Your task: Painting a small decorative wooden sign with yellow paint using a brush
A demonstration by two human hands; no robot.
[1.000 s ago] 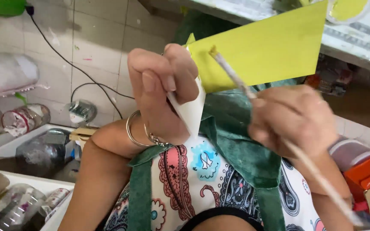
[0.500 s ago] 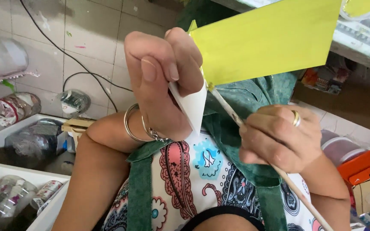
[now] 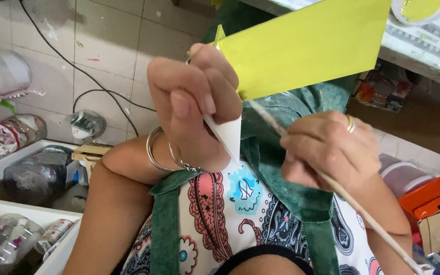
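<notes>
- Fingers (image 3: 207, 104) of the left hand (image 3: 194, 107) are curled tight, pinching a sheet of yellow paper (image 3: 306, 46) at its lower left corner, where a white folded point (image 3: 227, 136) sticks out below the thumb.
- Yellow paper spreads from that grip toward 1 o'clock, flat and tilted, reaching the upper edge of the view.
- Right hand (image 3: 329, 153), at 4 o'clock from the left hand, is closed around a thin wooden stick (image 3: 362, 214); a ring (image 3: 350, 124) sits on one finger.
- Stick runs diagonally: its upper end reaches the lower edge of the yellow paper just beside the left hand, and its lower end leaves the view at 5 o'clock.
- Metal bangles (image 3: 156, 150) circle the left wrist.
- Under both hands lie a green apron (image 3: 291, 168) and a patterned shirt (image 3: 240, 203).
- At 9 o'clock, white trays (image 3: 6, 163) hold clear plastic bottles (image 3: 6, 244); a black cable (image 3: 98, 86) runs over the tiled floor (image 3: 123, 40).
- At 4 o'clock sits an orange box (image 3: 429, 196).
- At 1 o'clock, a tabletop (image 3: 423, 51) edge crosses the corner.
</notes>
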